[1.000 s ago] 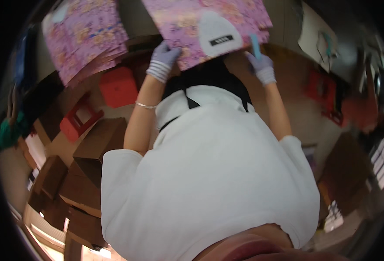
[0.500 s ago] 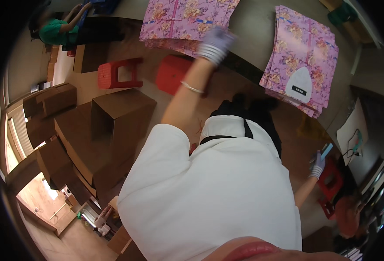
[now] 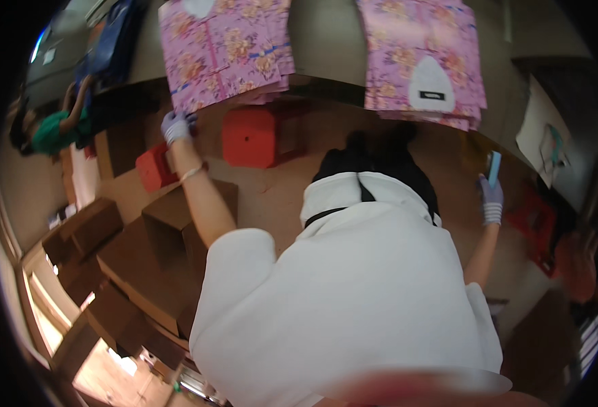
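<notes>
Head view: the grey tabletop spans the upper part of the field, with brown cardboard boxes heaped on the person's left. Two stacks of pink flowered pieces lie well apart on it, the left stack and the right stack, their near edges seeming to overhang the tabletop's rim. A red stool stands on the floor below the left stack. On top of the right stack is a rounded white patch with a small black label.

Of the hands, both gloved, the left hand is at the near left corner of the left stack, its fingers partly bent; whether they grip it cannot be told. The right hand is closed around a light blue strip, beside and apart from the right stack.

Good handling probably calls for fingertips squared to the corner, a light pinch on only the layers wanted, and a level pull that keeps the edges below aligned. The strip is best kept clear of the flowered faces.
</notes>
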Demonstrator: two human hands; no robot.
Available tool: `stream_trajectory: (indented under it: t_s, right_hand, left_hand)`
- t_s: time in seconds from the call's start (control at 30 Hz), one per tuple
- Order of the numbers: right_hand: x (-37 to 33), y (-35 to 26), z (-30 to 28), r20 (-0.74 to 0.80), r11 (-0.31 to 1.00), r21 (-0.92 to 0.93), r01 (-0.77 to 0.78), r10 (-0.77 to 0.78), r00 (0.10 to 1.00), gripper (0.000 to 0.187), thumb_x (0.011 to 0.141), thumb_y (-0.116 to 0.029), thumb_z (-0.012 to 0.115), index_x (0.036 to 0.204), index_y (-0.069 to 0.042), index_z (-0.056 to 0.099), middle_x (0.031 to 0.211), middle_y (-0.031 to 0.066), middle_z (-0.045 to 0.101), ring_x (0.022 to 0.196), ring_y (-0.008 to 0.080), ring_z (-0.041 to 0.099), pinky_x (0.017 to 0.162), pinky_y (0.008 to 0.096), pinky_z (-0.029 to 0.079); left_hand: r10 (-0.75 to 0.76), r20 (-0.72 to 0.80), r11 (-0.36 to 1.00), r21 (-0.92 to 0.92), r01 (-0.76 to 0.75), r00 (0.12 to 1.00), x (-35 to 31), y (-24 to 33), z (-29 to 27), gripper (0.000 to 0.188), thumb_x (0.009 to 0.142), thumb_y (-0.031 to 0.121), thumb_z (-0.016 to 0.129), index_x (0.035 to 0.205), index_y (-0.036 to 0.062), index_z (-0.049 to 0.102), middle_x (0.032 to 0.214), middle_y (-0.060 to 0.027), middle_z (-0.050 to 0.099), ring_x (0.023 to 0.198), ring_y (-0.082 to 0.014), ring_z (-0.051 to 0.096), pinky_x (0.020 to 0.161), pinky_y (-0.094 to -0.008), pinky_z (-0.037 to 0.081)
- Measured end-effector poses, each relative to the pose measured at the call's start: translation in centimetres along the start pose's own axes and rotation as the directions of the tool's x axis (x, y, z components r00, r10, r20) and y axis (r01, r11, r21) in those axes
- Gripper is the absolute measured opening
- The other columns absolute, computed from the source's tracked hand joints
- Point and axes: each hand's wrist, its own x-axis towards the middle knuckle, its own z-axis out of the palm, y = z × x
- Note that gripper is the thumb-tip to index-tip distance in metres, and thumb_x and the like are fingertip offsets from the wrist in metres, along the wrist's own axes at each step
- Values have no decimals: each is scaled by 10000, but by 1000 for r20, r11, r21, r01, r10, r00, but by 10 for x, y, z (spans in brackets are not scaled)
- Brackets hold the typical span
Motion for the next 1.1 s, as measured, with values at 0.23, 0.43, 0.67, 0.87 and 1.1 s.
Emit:
stream_trajectory:
  t_s: [0.23,0.43,0.67,0.87,1.1]
  right_hand:
    - [-16,-18,36,106,993,118,27,-40,994,242,754,-211,613,864,-20,511,665,15,526,581,81,493,535,223,409]
    - [-39,-28,76,140,957,-233,174,-145,980,377,683,-318,637,878,-32,487,675,62,504,601,163,469,583,301,410]
    - [-49,-15,138,484,971,161,177,-234,843,529,711,-340,641,1082,-15,449,860,59,513,796,145,489,748,282,412]
    - [-51,-62,159,484,915,403,-20,-195,853,365,753,-258,618,992,-16,485,760,47,529,629,94,498,554,236,434]
    - [-42,-77,168,441,949,305,-82,-65,895,224,758,-245,616,793,-42,527,490,1,467,425,80,453,395,221,364]
  left_hand:
    - [322,352,652,-756,63,879,-189,54,98,233,770,30,533,993,46,466,716,-102,559,523,-123,521,433,-214,429]
    - [289,648,772,-594,229,705,-297,84,201,258,794,29,458,1048,-4,429,784,-102,556,593,-129,535,502,-204,427]
    - [165,849,832,-394,391,503,-316,76,297,242,796,30,480,1031,-13,443,832,-151,588,613,-179,589,492,-244,486]
    - [129,852,942,-265,205,508,-321,75,303,210,784,46,512,986,-7,487,823,-126,598,606,-169,590,480,-233,478]
    - [124,858,940,-263,219,498,-317,74,303,196,776,36,515,965,-7,490,761,-108,593,580,-158,579,475,-231,467]
